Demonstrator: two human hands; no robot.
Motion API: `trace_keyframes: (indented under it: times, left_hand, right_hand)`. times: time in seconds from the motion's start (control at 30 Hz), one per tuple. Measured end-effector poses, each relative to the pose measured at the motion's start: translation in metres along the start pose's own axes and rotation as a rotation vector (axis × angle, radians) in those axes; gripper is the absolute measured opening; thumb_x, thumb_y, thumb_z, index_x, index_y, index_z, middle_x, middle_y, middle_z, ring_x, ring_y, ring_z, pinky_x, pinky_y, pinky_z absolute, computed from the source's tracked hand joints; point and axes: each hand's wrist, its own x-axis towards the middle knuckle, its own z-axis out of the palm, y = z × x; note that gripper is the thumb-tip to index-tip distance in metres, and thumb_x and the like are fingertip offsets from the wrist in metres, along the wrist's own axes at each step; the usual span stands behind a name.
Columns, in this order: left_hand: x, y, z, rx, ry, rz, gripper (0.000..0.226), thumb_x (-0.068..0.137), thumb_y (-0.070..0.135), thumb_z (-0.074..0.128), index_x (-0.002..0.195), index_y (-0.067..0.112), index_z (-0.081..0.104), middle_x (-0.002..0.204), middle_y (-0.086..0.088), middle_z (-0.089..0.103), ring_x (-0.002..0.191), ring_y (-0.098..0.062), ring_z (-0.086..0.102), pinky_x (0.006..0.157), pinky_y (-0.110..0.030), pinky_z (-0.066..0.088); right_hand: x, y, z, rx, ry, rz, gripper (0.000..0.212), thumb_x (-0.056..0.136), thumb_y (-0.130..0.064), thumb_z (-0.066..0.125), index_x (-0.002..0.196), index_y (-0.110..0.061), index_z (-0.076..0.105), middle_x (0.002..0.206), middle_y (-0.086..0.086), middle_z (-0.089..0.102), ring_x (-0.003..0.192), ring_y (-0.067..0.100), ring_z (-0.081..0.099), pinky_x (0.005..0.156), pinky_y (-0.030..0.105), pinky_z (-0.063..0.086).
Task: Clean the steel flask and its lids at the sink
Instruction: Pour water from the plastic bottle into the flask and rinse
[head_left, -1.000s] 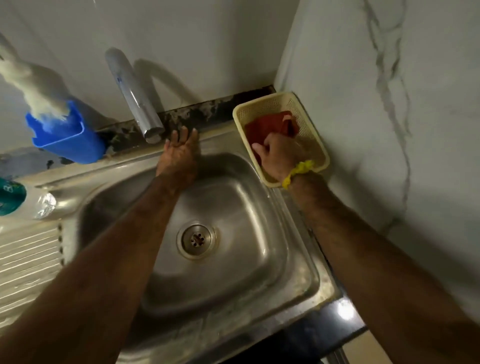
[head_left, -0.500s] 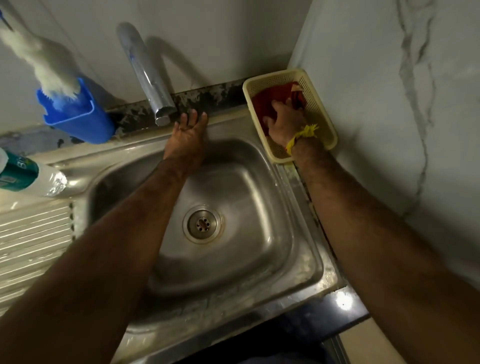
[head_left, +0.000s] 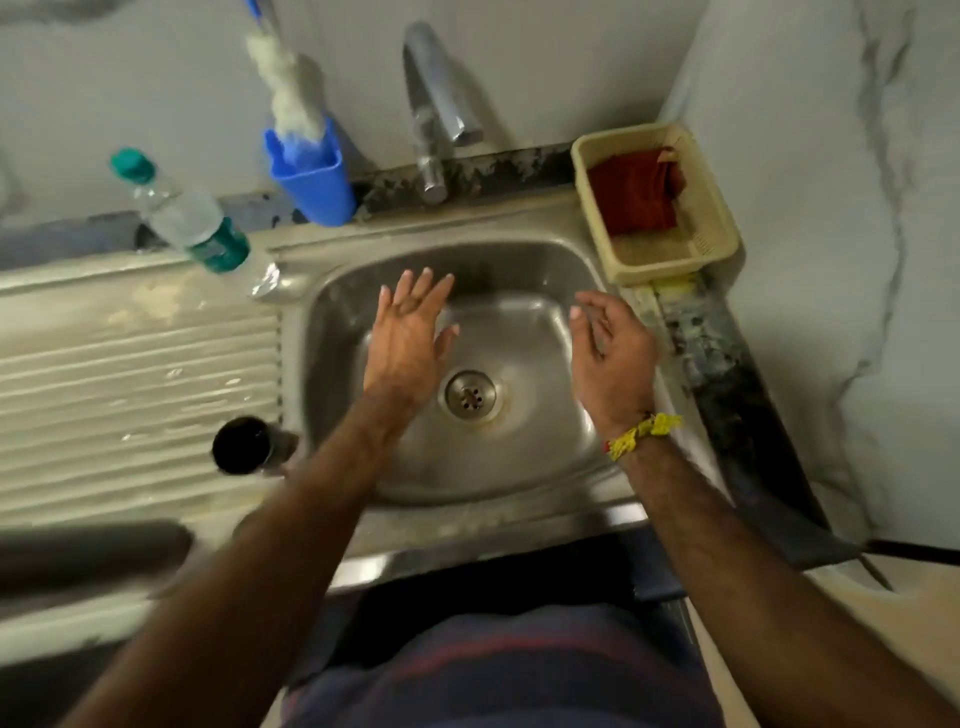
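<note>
Sink (head_left: 332, 291): a stainless-steel basin fills the centre of the head view, its bowl holding nothing but the round drain strainer (head_left: 470, 393) at the bottom.
Drainboard (head_left: 135, 384): a ribbed steel surface runs off to the left of the basin, wet in patches.
Tap (head_left: 434, 111): a chrome spout rises from the back ledge against the grey wall, above the basin's far rim.
Left hand (head_left: 410, 338): it hovers over the bowl palm down, fingers straight and slightly spread, gripping nothing.
Right hand (head_left: 610, 345): it hangs over the bowl's right side, palm turned inward, fingers loosely extended and empty; a yellow thread band (head_left: 641, 434) circles the wrist.
Basket (head_left: 711, 228): a cream plastic basket sits on the ledge at the basin's back right corner, with a folded red cloth (head_left: 631, 195) lying in its far half.
Blue cup (head_left: 311, 179): a blue plastic holder stands on the back ledge left of the tap, carrying a white-bristled bottle brush (head_left: 283, 96) that leans out of its top.
Water bottle (head_left: 182, 213): a clear plastic bottle with a green cap and green label lies tilted at the back of the drainboard; its contents cannot be made out.
Steel flask (head_left: 244, 447): it stands on the drainboard just beside the basin's front left rim, its dark open mouth facing the camera, apart from both hands.
</note>
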Motion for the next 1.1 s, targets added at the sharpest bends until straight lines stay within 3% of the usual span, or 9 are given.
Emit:
trace_keyframes:
  times: [0.13, 0.3, 0.47, 0.57, 0.7, 0.77, 0.87, 1.0, 1.1]
  left_hand:
    - [-0.103, -0.028, -0.023, -0.123, 0.135, -0.163, 0.053, 0.101, 0.021, 0.060, 0.152, 0.018, 0.045, 0.163, -0.010, 0.034, 0.154, -0.027, 0.022, 0.128, -0.042, 0.010]
    - [-0.182, -0.042, -0.047, -0.240, 0.364, -0.327, 0.044, 0.099, 0.017, 0.064, 0.143, 0.014, 0.057, 0.153, -0.007, 0.049, 0.148, -0.020, 0.037, 0.122, -0.045, 0.030]
    - [-0.237, -0.059, -0.059, -0.280, 0.482, -0.470, 0.039, 0.096, 0.012, 0.069, 0.134, 0.015, 0.063, 0.136, -0.001, 0.064, 0.126, -0.014, 0.057, 0.107, -0.011, 0.035]
    - [-0.260, -0.070, -0.062, -0.288, 0.539, -0.527, 0.030, 0.095, 0.016, 0.071, 0.126, 0.017, 0.068, 0.125, 0.003, 0.069, 0.116, -0.013, 0.062, 0.102, -0.021, 0.044]
    - [-0.273, -0.084, -0.063, -0.380, 0.728, -0.687, 0.012, 0.089, 0.020, 0.078, 0.100, 0.019, 0.071, 0.097, 0.009, 0.070, 0.090, -0.011, 0.066, 0.086, -0.039, 0.056]
    - [-0.278, -0.094, -0.067, -0.501, 0.824, -0.856, 0.022, 0.084, 0.027, 0.083, 0.091, 0.020, 0.063, 0.088, 0.007, 0.067, 0.081, -0.010, 0.065, 0.081, -0.042, 0.056]
    - [-0.284, -0.113, -0.071, -0.616, 0.890, -0.999, 0.058, 0.073, 0.034, 0.091, 0.110, 0.014, 0.051, 0.106, -0.004, 0.059, 0.093, -0.019, 0.062, 0.085, -0.046, 0.057]
    - [-0.279, -0.141, -0.078, -0.662, 0.855, -0.885, 0.102, 0.064, 0.039, 0.095, 0.145, 0.021, 0.035, 0.143, -0.001, 0.049, 0.130, -0.016, 0.052, 0.107, -0.044, 0.050]
    - [-0.265, -0.151, -0.085, -0.645, 0.844, -0.830, 0.100, 0.064, 0.041, 0.094, 0.145, 0.022, 0.037, 0.140, 0.006, 0.053, 0.125, -0.009, 0.056, 0.108, -0.033, 0.048]
  right_hand:
    - [-0.037, -0.011, 0.024, 0.099, -0.146, 0.083, 0.025, 0.093, -0.024, 0.061, 0.110, -0.008, 0.070, 0.101, 0.007, 0.074, 0.097, 0.018, 0.071, 0.089, 0.042, 0.059]
    - [-0.076, -0.029, 0.055, 0.136, -0.349, 0.058, 0.016, 0.095, -0.011, 0.063, 0.109, -0.007, 0.069, 0.092, -0.001, 0.071, 0.080, -0.002, 0.065, 0.079, 0.014, 0.053]
    - [-0.114, -0.042, 0.084, 0.143, -0.450, 0.065, 0.011, 0.094, -0.010, 0.065, 0.104, -0.011, 0.071, 0.087, -0.001, 0.070, 0.073, -0.007, 0.061, 0.070, 0.007, 0.047]
    - [-0.127, -0.050, 0.095, 0.148, -0.489, 0.077, 0.012, 0.094, -0.010, 0.066, 0.105, -0.009, 0.071, 0.088, -0.001, 0.071, 0.075, -0.005, 0.062, 0.072, 0.007, 0.048]
    - [-0.133, -0.058, 0.106, 0.157, -0.509, 0.093, 0.012, 0.095, -0.011, 0.066, 0.105, -0.008, 0.071, 0.089, 0.004, 0.072, 0.082, 0.012, 0.067, 0.070, 0.007, 0.049]
    - [-0.134, -0.063, 0.112, 0.158, -0.512, 0.091, 0.012, 0.095, -0.012, 0.066, 0.106, -0.009, 0.070, 0.090, 0.006, 0.073, 0.087, 0.018, 0.070, 0.070, 0.009, 0.051]
    - [-0.135, -0.070, 0.120, 0.161, -0.502, 0.079, 0.013, 0.095, -0.012, 0.066, 0.106, -0.008, 0.070, 0.091, 0.010, 0.074, 0.090, 0.023, 0.071, 0.071, 0.011, 0.052]
    - [-0.139, -0.075, 0.128, 0.150, -0.490, 0.086, 0.014, 0.095, -0.013, 0.066, 0.107, -0.010, 0.070, 0.090, 0.007, 0.074, 0.091, 0.021, 0.072, 0.073, 0.015, 0.055]
    - [-0.143, -0.077, 0.133, 0.145, -0.492, 0.088, 0.014, 0.095, -0.015, 0.067, 0.108, -0.013, 0.070, 0.091, 0.003, 0.074, 0.091, 0.017, 0.073, 0.076, 0.020, 0.057]
